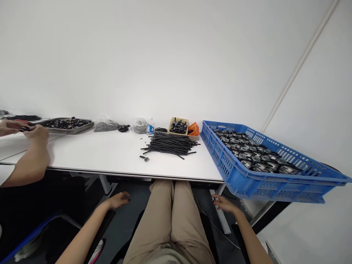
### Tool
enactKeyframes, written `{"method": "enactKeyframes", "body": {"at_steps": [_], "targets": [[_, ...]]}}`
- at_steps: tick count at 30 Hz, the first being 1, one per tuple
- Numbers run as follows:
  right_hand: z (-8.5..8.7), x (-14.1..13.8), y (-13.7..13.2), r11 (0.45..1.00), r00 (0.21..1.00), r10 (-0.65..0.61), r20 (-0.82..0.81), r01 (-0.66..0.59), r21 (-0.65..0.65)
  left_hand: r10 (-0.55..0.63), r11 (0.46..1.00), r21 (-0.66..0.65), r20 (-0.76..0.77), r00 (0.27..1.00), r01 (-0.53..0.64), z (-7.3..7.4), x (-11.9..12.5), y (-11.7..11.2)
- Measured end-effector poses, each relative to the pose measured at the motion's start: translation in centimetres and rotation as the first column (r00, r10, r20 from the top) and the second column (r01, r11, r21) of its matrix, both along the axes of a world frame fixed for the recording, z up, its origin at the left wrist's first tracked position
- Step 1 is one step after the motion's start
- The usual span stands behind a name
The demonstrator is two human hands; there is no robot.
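Observation:
My left hand point(118, 200) hangs below the table edge, left of my legs, with its fingers loosely extended and nothing in them. On the other side of my legs, my right hand point(224, 204) is also below the edge, fingers apart and holding nothing. Dark spots show at some fingertips; I cannot tell what they are. In front of me on the white table point(110, 154) lies a pile of black tubes point(170, 143). One small black part with a grey round end point(144, 158) lies apart, nearer the edge.
A blue crate point(236, 183) of black and silver parts overhangs the table's right front. Behind the tubes stand a yellow basket point(187, 128), an orange basket point(195, 128) and a bottle point(150, 128). Bags and a metal tray point(82, 129) stand left, near a co-worker's hands point(35, 132).

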State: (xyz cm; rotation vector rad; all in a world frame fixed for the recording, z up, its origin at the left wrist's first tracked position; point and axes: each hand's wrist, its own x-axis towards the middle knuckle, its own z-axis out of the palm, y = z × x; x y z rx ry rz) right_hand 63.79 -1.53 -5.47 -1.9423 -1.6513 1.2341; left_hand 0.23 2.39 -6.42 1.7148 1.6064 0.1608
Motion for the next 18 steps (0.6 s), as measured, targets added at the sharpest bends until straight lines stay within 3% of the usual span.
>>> {"method": "enactKeyframes", "body": {"at_steps": [18], "targets": [[-0.87, 0.50, 0.30, 1.000, 1.000, 0.024, -0.016, -0.024, 0.008, 0.021, 1.000, -0.012, 0.022, 1.000, -0.021, -0.36, 0.01, 0.05]]}}
